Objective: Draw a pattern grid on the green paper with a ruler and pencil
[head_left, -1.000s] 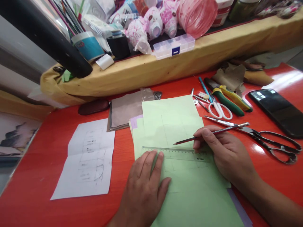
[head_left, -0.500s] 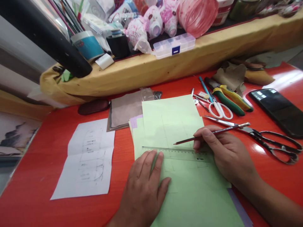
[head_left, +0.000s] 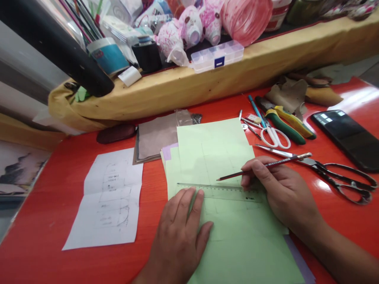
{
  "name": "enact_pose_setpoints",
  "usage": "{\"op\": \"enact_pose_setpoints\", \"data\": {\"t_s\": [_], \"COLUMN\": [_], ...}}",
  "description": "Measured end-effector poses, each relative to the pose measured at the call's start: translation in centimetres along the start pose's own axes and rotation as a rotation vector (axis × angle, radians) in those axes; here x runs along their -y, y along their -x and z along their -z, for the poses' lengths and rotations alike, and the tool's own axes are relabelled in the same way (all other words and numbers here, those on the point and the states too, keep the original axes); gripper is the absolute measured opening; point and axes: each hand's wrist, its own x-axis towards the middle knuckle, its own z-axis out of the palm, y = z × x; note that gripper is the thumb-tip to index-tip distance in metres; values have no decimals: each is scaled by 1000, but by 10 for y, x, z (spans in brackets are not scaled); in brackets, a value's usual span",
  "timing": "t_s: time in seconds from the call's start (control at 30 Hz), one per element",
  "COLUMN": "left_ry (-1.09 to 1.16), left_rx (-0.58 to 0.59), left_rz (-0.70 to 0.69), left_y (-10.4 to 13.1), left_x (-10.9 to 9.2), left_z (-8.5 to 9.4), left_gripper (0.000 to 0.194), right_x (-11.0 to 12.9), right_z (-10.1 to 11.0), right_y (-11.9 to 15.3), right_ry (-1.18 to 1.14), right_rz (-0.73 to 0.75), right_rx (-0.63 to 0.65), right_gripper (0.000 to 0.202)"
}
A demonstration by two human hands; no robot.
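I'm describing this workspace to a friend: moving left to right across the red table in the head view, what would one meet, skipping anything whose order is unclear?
White sheet with a drawing, left hand, pencil tip, right hand, black phone.

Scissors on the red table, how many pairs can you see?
2. The white-handled pair lies beside the green-and-yellow pliers; the larger, dark-handled pair lies between the right hand and the phone. Others may be hidden from view.
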Motion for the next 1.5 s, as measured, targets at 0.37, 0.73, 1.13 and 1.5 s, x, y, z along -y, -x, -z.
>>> {"op": "enact_pose_setpoints", "data": {"t_s": [0.37,0.73,1.13,1.5], "left_ry": [-11,-40,-17,-13], "left_rx": [-15,-41,-66,-72], "left_rz": [4,-7,6,1], "left_y": [1,2,3,2], "left_x": [0,1,-1,-1], "left_z": [-2,-7,-10,-8], "left_gripper": [46,47,47,48], "right_x": [-1,1,31,18], "right_z": [0,-3,-30,-47], "right_y": [0,-1,-10,-13], "right_ry": [-25,-95,70,211], "right_rz": [-12,-54,34,99], "right_rx": [-9,-45,268,285], "right_gripper": [46,45,41,38]}}
